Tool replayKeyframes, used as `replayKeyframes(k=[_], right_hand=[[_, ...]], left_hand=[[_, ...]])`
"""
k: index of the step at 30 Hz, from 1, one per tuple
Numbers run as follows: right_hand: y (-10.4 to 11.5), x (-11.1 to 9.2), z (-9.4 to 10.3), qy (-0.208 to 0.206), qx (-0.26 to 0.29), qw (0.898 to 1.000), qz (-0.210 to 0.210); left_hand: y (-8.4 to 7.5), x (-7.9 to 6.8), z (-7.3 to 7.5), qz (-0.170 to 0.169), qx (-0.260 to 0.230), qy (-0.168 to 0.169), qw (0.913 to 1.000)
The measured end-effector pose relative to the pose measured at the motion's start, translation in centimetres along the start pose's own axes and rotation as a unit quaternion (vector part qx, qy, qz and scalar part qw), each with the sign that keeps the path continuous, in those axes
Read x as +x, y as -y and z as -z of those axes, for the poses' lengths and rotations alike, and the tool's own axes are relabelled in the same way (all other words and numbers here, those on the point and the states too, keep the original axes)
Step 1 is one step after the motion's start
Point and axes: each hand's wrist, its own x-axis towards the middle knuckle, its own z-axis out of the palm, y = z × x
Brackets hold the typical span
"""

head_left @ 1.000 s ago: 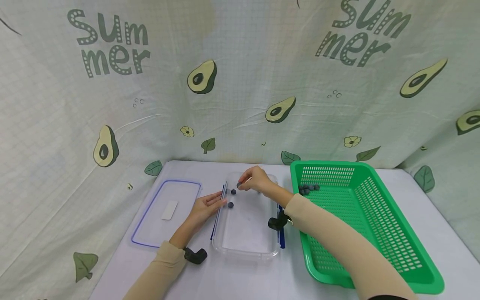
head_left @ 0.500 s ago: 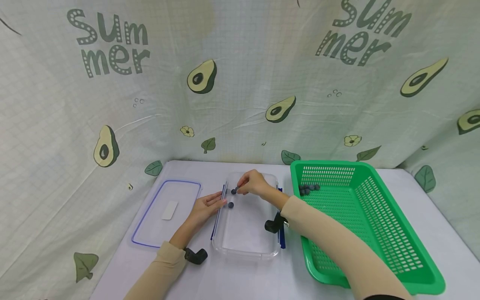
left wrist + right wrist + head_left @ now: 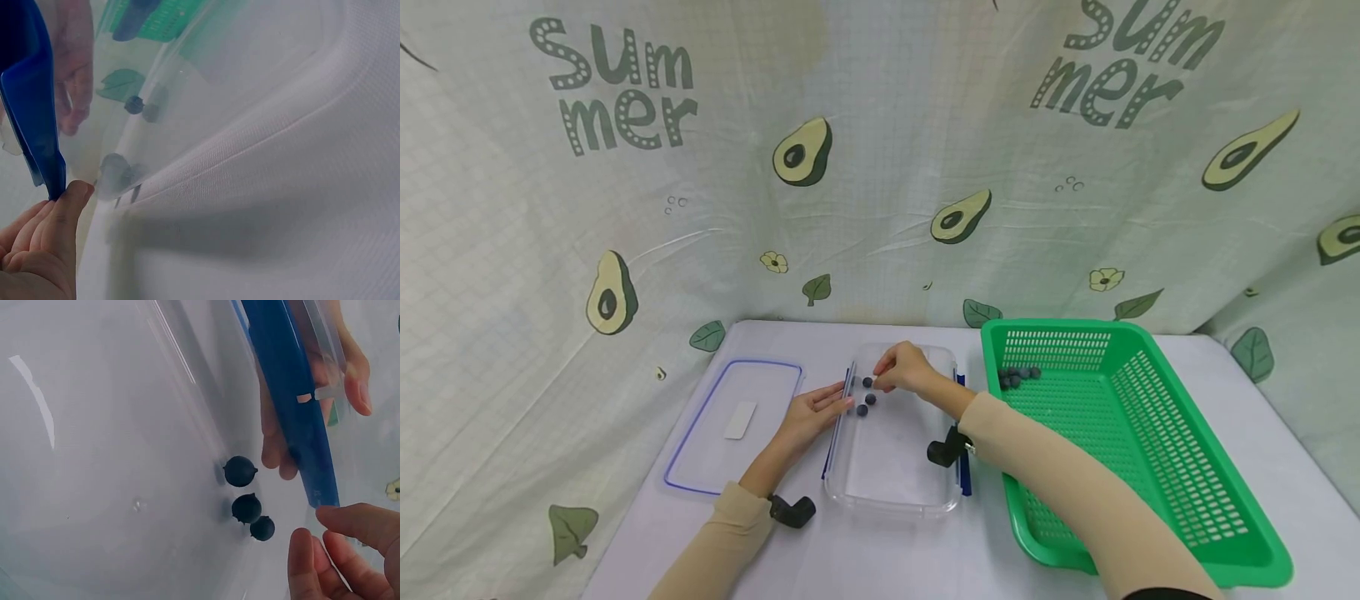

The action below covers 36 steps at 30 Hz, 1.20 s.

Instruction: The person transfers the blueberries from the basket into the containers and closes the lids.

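Observation:
A clear plastic container (image 3: 898,504) with blue side latches stands uncovered on the table. Three blueberries lie by its left wall; the right wrist view shows one blueberry (image 3: 240,471) slightly apart from a touching pair. My left hand (image 3: 811,417) holds the left wall near a blue latch (image 3: 290,394), thumb at the rim and fingers outside. Over the container's far left part is my right hand (image 3: 906,368), thumb and fingers apart with nothing between them. The nearest blueberry (image 3: 867,382) is just left of its fingertips.
A green basket (image 3: 1150,433) stands right of the container, with several blueberries (image 3: 1017,377) in its far left corner. Left of the container lies a clear lid (image 3: 707,450) with a blue-edged seal and a white rectangle (image 3: 741,420). A printed cloth (image 3: 865,250) hangs behind the table.
My right hand has moved slightly nearer and let go of a blueberry, which now lies with the other two inside the container. My left hand has stayed at the wall.

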Motion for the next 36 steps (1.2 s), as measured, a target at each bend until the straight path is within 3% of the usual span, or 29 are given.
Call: replayKeyframes(k=[18,36], right_hand=[[2.1,-0.5,1.8,0.004,0.018,1.000,-0.001],[4.1,-2.5,6.3,0.033,0.065,0.997,0.024]], left_hand=[[0.3,-0.1,0.2,-0.004,-0.001,-0.004,1.0000],[-0.1,-0.1,-0.1,-0.005,0.005,-0.001,1.0000]])
